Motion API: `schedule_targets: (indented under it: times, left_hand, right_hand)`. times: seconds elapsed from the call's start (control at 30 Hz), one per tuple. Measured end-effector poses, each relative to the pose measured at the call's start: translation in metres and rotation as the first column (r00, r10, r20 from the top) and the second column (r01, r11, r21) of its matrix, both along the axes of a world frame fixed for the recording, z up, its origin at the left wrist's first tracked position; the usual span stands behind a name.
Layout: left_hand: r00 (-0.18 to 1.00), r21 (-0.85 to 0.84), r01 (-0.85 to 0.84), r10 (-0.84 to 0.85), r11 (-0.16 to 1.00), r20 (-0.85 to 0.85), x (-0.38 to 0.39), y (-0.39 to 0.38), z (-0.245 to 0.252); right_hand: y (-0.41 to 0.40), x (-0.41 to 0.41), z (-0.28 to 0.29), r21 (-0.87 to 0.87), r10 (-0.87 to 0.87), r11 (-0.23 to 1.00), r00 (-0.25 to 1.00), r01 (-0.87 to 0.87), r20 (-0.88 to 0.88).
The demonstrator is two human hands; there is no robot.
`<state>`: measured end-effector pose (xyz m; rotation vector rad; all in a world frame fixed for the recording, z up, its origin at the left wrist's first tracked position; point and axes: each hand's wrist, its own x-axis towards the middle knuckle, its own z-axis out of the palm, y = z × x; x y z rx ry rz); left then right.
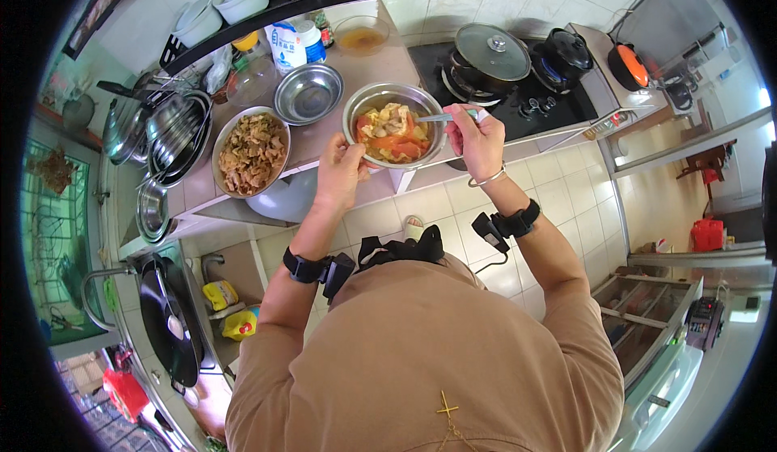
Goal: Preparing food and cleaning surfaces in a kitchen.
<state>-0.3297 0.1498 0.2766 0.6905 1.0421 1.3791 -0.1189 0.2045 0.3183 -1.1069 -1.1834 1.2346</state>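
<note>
A steel bowl (393, 159) of tomato and egg pieces stands at the counter's front edge, its near left rim pinched by my left hand (342, 163). My right hand (477, 139) grips the pale handle of a metal spoon (438, 117), whose far end lies over the food in that bowl. Left of it is an empty steel bowl (308, 95), and farther left a white bowl (215, 163) heaped with cooked meat pieces. Behind, on the counter, a clear glass bowl (362, 34) holds a little brownish liquid.
A black gas hob (570, 107) at the right carries a lidded pan (493, 51) and a black lidded pot (564, 57) over a blue flame. Stacked metal bowls (176, 130) crowd the counter's left end. A large wok (167, 324) lies at the lower left, by the sink tap (91, 294).
</note>
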Motion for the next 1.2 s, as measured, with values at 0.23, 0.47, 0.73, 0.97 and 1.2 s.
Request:
schedule_targets:
  times: [0.23, 0.47, 0.73, 0.97, 1.2]
  left_hand:
    - [0.998, 0.031, -0.044, 0.042, 0.999, 0.041, -0.009, 0.008, -0.013]
    - [0.997, 0.095, -0.07, 0.065, 0.993, 0.048, -0.006, 0.013, -0.03]
    - [0.966, 0.023, -0.26, 0.26, 0.965, -0.009, 0.018, 0.031, -0.028]
    - [0.928, -0.002, -0.371, 0.371, 0.928, -0.036, 0.042, 0.055, -0.038]
    - [0.887, -0.103, -0.453, 0.435, 0.886, -0.155, 0.032, 0.061, -0.032]
  right_hand:
    - [-0.016, -0.005, 0.021, 0.625, -0.032, 0.692, 0.849, -0.362, 0.528]
    - [0.036, -0.003, 0.029, 0.658, -0.077, 0.486, 0.722, -0.575, 0.688]
    - [0.072, 0.016, -0.023, 0.229, 0.117, 0.952, 0.932, -0.204, 0.342]
    - [0.108, 0.009, -0.047, -0.16, 0.178, 0.965, 0.969, -0.206, -0.174]
    - [0.122, 0.017, -0.012, 0.053, 0.397, 0.917, 0.918, -0.396, 0.0]
